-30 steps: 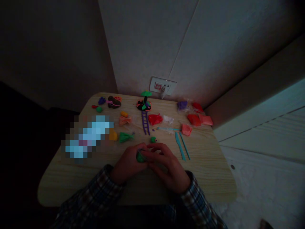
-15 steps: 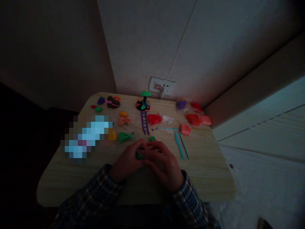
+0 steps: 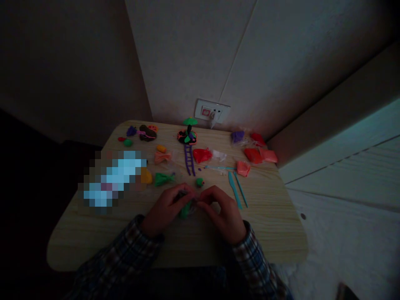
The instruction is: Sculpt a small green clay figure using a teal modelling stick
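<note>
My left hand and my right hand meet over the near middle of a small wooden table. Both are closed on a green lump of modelling clay, pinched between the fingertips just above the tabletop. A small green ball lies just beyond my right fingers. A purple clay ladder runs up to a black, green and pink clay figure at the back.
Red, pink, purple, orange and green clay pieces, some in bags, lie scattered. Two teal modelling tools lie right of my hands. A blurred-out patch covers the left. A wall socket sits behind.
My hands have drawn slightly apart, stretching the green clay downward between the fingertips. The view has shifted a little; nothing else on the table moved.
</note>
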Demonstrator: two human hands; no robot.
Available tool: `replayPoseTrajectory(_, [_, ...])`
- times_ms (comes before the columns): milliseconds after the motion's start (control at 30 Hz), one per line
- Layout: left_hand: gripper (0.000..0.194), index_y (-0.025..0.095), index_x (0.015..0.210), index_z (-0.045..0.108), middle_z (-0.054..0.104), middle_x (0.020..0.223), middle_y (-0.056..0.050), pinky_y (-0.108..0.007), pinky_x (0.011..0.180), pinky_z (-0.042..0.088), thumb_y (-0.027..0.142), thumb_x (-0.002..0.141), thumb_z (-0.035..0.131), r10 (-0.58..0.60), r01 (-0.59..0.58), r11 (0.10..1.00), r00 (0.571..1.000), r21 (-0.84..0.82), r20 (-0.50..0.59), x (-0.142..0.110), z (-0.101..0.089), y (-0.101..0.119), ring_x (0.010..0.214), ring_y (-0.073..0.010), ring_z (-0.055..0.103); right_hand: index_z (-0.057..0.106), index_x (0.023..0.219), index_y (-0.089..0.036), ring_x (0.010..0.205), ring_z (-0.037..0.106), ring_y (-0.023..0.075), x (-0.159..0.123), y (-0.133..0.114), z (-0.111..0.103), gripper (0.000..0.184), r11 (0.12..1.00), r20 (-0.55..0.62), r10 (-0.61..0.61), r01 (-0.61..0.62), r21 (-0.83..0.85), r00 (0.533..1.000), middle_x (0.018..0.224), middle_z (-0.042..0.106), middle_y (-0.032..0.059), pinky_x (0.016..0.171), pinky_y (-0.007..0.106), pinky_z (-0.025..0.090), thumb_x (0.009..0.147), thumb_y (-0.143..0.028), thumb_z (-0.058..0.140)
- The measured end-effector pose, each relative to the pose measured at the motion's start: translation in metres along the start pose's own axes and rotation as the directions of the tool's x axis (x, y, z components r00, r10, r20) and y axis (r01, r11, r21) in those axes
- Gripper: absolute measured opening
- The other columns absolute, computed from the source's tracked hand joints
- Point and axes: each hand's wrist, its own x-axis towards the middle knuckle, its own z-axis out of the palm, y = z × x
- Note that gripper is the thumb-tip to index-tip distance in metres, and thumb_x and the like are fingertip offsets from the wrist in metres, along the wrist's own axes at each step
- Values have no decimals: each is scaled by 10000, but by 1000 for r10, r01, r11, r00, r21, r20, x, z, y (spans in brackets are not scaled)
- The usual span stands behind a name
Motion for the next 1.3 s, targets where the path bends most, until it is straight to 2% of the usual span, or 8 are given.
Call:
replayPoseTrajectory(67, [166, 164, 734, 619, 641, 751, -19, -261, 708, 455, 321, 777, 588, -7, 7, 1000, 1000, 0, -24, 1, 0, -1, 756, -166, 592, 572, 762, -183, 634, 580, 149, 0, 1, 1, 71, 1000, 19, 29, -29, -11, 999, 694, 611, 21, 592, 259, 475, 802, -239, 590])
replayPoseTrajectory(200, [149, 161, 735, 622, 637, 734, -6, -264, 687, 463, 303, 712, 662, -34, 30, 998, 996, -48, -86, 3, -1, -4, 734, -163, 593, 552, 743, -182, 629, 567, 148, 0, 2, 0, 71, 998, -30, 50, -51, -47, 998, 684, 603, 17, 591, 258, 459, 807, -212, 567])
replayPoseTrajectory(433, [157, 153, 621, 584, 586, 637, 9, -248, 625, 465, 274, 691, 657, -12, 5, 998, 992, -55, -128, 1, -2, 1, 641, -138, 560, 564, 759, -182, 629, 566, 143, 0, -3, 4, 58, 999, -38, 46, -47, -13, 998, 681, 608, 17, 593, 253, 470, 806, -218, 563])
replayPoseTrajectory(533, [143, 150, 633, 604, 594, 648, 0, -249, 621, 465, 270, 682, 666, -7, 1, 999, 993, -47, -120, 0, 0, 3, 651, -144, 563, 570, 755, -180, 631, 568, 141, 1, -5, 5, 64, 999, -37, 40, -40, -6, 999, 682, 611, 21, 586, 248, 468, 805, -219, 563])
replayPoseTrajectory(700, [129, 159, 667, 583, 601, 679, -2, -256, 653, 474, 259, 687, 661, -4, -18, 991, 985, -129, -170, -1, 0, 3, 685, -149, 577, 568, 720, -183, 623, 555, 140, 1, -6, 3, 97, 999, -73, 50, -50, -1, 996, 664, 604, 16, 581, 247, 457, 806, -227, 566])
replayPoseTrajectory(900, [155, 156, 634, 586, 598, 678, -21, -272, 664, 459, 263, 722, 657, 146, -142, 989, 975, 36, -167, -6, -2, 5, 687, -158, 567, 579, 747, -177, 628, 560, 140, 0, -10, 6, 64, 999, -61, 13, -11, 32, 998, 670, 603, 14, 583, 242, 459, 803, -210, 578])
replayPoseTrajectory(1167, [116, 160, 661, 620, 621, 690, -26, -255, 631, 458, 249, 718, 668, 134, -134, 991, 967, 15, -218, -6, -3, 8, 674, -152, 565, 545, 744, -210, 593, 573, 138, 3, -15, 11, 97, 999, -110, -28, 26, -23, 993, 654, 590, -3, 539, 224, 472, 835, -186, 523])
replayPoseTrajectory(1300, [99, 158, 637, 611, 606, 665, -23, -261, 641, 447, 200, 696, 679, 138, -137, 990, 959, 20, -248, -7, -6, 8, 669, -153, 562, 544, 776, -230, 580, 590, 132, 2, -8, 10, 65, 998, -49, -36, 34, -43, 998, 657, 597, -16, 520, 199, 489, 824, -187, 547])
